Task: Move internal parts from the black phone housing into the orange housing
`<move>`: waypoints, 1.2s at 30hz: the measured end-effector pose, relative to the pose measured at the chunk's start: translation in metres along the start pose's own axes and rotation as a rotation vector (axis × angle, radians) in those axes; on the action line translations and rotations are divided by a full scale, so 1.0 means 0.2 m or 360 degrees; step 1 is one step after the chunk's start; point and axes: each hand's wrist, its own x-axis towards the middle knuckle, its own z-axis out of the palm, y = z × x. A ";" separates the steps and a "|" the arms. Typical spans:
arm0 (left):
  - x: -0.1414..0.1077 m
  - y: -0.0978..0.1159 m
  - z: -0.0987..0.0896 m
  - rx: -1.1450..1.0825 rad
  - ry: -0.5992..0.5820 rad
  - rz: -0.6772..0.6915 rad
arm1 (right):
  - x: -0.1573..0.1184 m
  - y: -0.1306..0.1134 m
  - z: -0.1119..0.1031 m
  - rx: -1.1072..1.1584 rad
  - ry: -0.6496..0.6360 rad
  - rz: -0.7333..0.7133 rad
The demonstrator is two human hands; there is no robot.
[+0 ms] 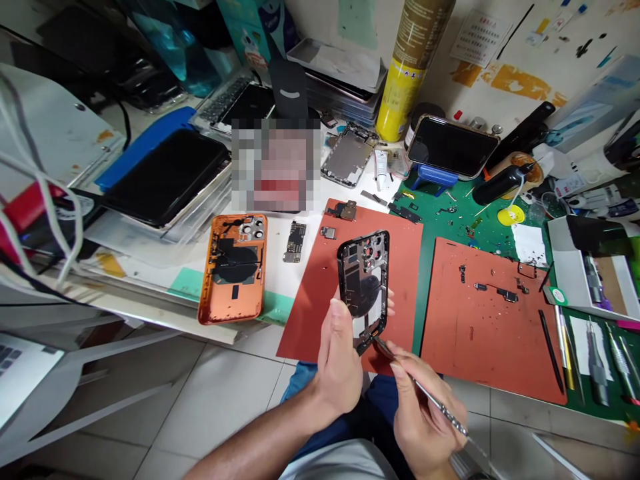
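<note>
My left hand (339,357) grips a dark phone housing (364,293) by its lower left side, tilted up above the near edge of the left red mat (310,313). The housing's inside faces me, with camera rings at its top. Pinched in my right hand (425,407) is a thin metal pry tool (440,405), its tip against the housing's bottom edge. To the left lies an orange phone housing (235,267). Between the two housings sits a logic board (294,241). Camera modules (345,210) rest near the mat's far edge.
Another red mat (490,333) at right holds small parts, a black spudger (551,353) and, beside it, screwdrivers (597,363). Farther back stand a yellow spray can (405,87) and a phone on a blue stand (453,147). Dark tablets (170,173) are stacked at left.
</note>
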 end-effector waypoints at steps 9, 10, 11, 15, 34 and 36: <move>0.02 0.00 0.03 0.0038 0.0241 -0.0062 | -0.04 -0.02 0.10 -0.0194 0.0234 -0.0279; 0.02 0.00 0.03 0.0027 0.0238 -0.0063 | -0.04 -0.02 0.10 -0.0189 0.0228 -0.0280; 0.03 0.01 0.03 0.0010 0.0230 -0.0059 | -0.04 -0.02 0.09 -0.0174 0.0225 -0.0261; 0.03 0.00 0.01 -0.0041 0.0108 -0.0041 | -0.04 0.00 0.06 -0.0017 0.0157 -0.0057; 0.00 -0.05 -0.05 -0.0020 -0.0126 0.0035 | 0.24 -0.04 -0.11 0.0030 -0.0444 0.0190; 0.00 -0.05 -0.05 0.0000 -0.0126 0.0037 | 0.24 -0.03 -0.11 0.0042 -0.0432 0.0175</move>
